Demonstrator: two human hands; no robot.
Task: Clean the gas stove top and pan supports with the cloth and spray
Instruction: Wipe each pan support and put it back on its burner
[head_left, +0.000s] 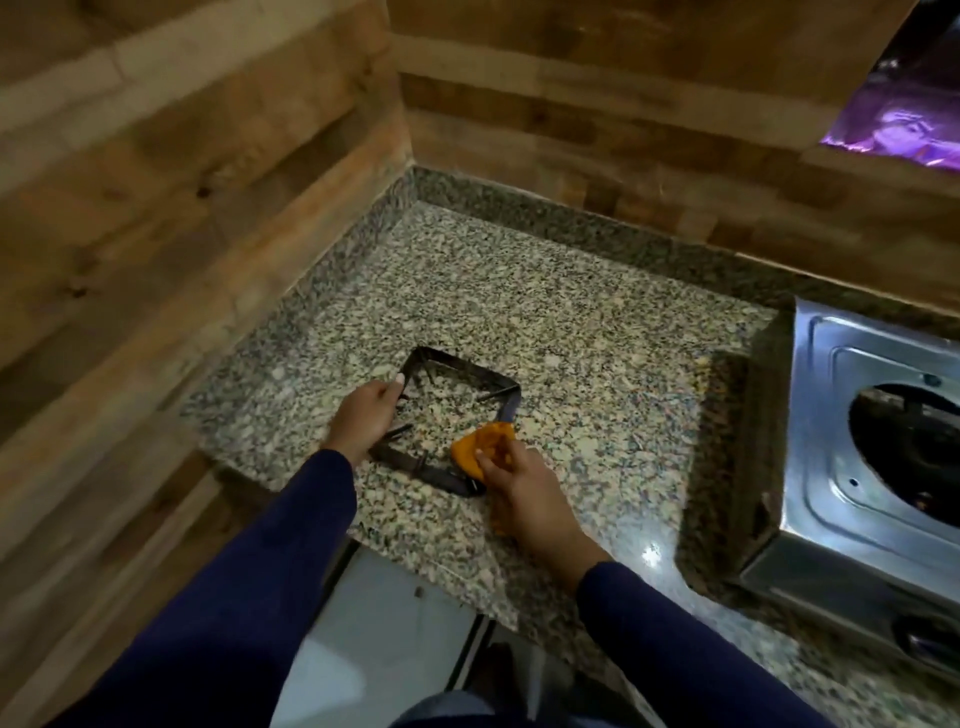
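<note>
The square black pan support (457, 415) lies flat on the speckled granite countertop (545, 312), well left of the steel gas stove (831, 447), with the left hand (363, 415) gripping its left edge while the right hand (524, 493) presses a bunched orange cloth (483, 447) against its right side.

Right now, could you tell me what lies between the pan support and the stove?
Only bare granite counter, as the head view shows. The pan support lies left of it, the stove right.
</note>
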